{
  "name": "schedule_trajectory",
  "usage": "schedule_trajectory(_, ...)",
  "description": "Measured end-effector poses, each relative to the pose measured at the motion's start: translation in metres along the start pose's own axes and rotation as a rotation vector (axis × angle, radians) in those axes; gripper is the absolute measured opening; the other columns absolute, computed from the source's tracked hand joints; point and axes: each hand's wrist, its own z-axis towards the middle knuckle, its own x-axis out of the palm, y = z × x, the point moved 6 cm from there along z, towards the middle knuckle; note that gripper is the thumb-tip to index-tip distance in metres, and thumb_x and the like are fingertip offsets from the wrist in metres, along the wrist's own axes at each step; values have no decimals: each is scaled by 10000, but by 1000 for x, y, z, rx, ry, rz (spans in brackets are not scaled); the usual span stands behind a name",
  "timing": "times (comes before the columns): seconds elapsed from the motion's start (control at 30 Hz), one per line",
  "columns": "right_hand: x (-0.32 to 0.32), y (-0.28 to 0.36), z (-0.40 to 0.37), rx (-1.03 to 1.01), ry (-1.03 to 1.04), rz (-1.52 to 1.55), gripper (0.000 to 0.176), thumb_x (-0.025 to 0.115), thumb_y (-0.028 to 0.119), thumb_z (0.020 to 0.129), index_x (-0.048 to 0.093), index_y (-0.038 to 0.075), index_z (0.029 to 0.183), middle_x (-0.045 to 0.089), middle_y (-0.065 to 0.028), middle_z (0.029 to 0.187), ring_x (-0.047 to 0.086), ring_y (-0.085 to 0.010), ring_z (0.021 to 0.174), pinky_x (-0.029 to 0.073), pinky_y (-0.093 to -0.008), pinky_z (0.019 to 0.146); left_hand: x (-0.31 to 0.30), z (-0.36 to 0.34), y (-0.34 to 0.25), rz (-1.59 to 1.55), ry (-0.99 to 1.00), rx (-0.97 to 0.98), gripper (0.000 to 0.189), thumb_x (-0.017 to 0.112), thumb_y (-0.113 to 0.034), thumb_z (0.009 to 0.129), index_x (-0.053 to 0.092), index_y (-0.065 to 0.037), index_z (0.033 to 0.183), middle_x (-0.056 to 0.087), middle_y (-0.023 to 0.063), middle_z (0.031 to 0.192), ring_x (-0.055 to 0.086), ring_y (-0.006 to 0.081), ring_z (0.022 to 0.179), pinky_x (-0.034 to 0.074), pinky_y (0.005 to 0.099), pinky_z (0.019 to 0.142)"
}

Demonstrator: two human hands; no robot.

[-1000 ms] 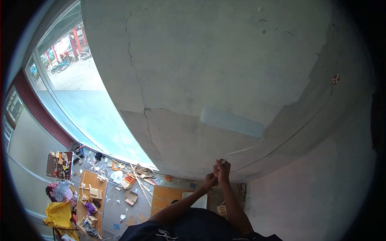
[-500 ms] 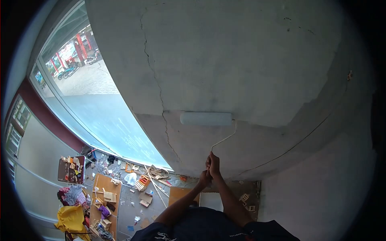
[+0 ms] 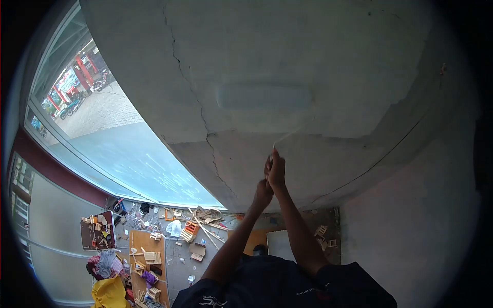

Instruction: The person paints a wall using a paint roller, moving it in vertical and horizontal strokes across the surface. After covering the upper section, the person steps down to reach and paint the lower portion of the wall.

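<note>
Wall (image 3: 334,61): rose broad and grey ahead, paler over its upper part and duller in a band below, with an uneven edge between the two.
Crack (image 3: 208,136): ran jaggedly down the wall's left part, crossing that edge.
Paint roller (image 3: 264,96): lay level in front of the wall, its pale sleeve blurred, above the edge and right of the crack; whether it touched the surface could not be told.
Rod (image 3: 283,139): slanted from the right hand up toward the sleeve, faint and blurred at its far end.
Right hand (image 3: 276,170): was clamped round the roller's lower end, just below the rod.
Left hand (image 3: 264,192): was wrapped round the same end lower down, close against the right, hiding most of what it gripped.
Window (image 3: 138,154): filled the left side, its lower part light blue, motorcycles (image 3: 72,106) showing outside.
Bench (image 3: 141,240): stood at the lower left, bearing small wooden pieces and a purple cloth (image 3: 149,278).
Yellow cloth (image 3: 109,293): hung just left of the bench.
Floor (image 3: 179,264): held scattered scraps and an open carton (image 3: 197,250) between the bench and the left arm.
</note>
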Motion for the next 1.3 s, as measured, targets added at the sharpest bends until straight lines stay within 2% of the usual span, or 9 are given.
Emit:
schedule_trajectory(0.1, -24, -70, -29, 100, -68, -63, 552, 356, 441, 921, 301, 119, 476, 271, 17, 368, 291, -97, 283, 215, -258, 302, 4, -42, 54, 52, 42, -27, 519, 422, -451, 896, 515, 27, 717, 521, 49, 593, 463, 118, 569, 389, 326, 499)
schedule_trajectory(0.13, -32, -90, -41, 163, -96, -91, 559, 356, 442, 927, 298, 123, 471, 262, 25, 374, 289, -91, 299, 220, -258, 321, 4, -61, 65, 24, -65, -175, 560, 416, -504, 888, 516, 14, 703, 526, 26, 605, 471, 108, 575, 385, 309, 495)
schedule_trajectory(0.2, -41, -128, -58, 256, -81, 8, 563, 385, 488, 900, 319, 120, 479, 271, 18, 367, 300, -98, 283, 230, -249, 305, 3, -73, 121, -66, 4, -471, 565, 413, -497, 894, 551, 10, 686, 516, 23, 575, 462, 121, 501, 372, 301, 464)
schedule_trajectory(0.37, -24, -136, -66, 417, -22, 315, 554, 420, 521, 869, 343, 120, 495, 279, 16, 362, 299, -106, 264, 224, -247, 273, -17, -78, 102, 32, -16, -369, 619, 367, -523, 901, 543, 15, 649, 497, 33, 538, 450, 130, 473, 355, 310, 449)
schedule_trajectory(0.67, 1, 2, -22, 136, -44, 199, 581, 396, 527, 880, 310, 121, 473, 272, 12, 353, 290, -109, 258, 207, -258, 268, -7, -25, -30, 155, 40, -58, 670, 305, -526, 917, 514, 34, 616, 499, 87, 514, 489, 179, 510, 392, 352, 506)
schedule_trajectory(0.77, 8, 64, 12, -31, -81, 122, 584, 390, 534, 881, 299, 116, 483, 270, 19, 360, 283, -103, 271, 197, -260, 281, 0, -7, -122, 191, 27, 104, 658, 302, -501, 928, 504, 50, 630, 503, 121, 518, 498, 203, 509, 400, 371, 517)
schedule_trajectory(0.97, 25, 178, 22, 10, 6, 138, 604, 399, 582, 853, 299, 122, 474, 248, 27, 361, 266, -97, 271, 208, -239, 283, 22, 23, -220, 187, 48, 210, 652, 292, -494, 934, 484, 52, 634, 489, 128, 515, 476, 210, 497, 383, 383, 510)
schedule_trajectory(1.1, 8, 146, 15, -31, 2, 82, 602, 404, 584, 852, 302, 120, 480, 247, 32, 361, 260, -88, 269, 209, -240, 280, 32, 16, -175, 146, 10, 161, 672, 270, -511, 933, 488, 53, 639, 491, 124, 528, 481, 216, 508, 390, 377, 520)
schedule_trajectory(1.3, -36, -11, -34, 121, -60, 70, 583, 435, 560, 850, 318, 127, 479, 264, 24, 354, 283, -94, 256, 209, -256, 263, 31, -36, 4, 97, 38, -77, 683, 269, -539, 921, 510, 28, 626, 519, 103, 532, 522, 208, 527, 408, 359, 534)
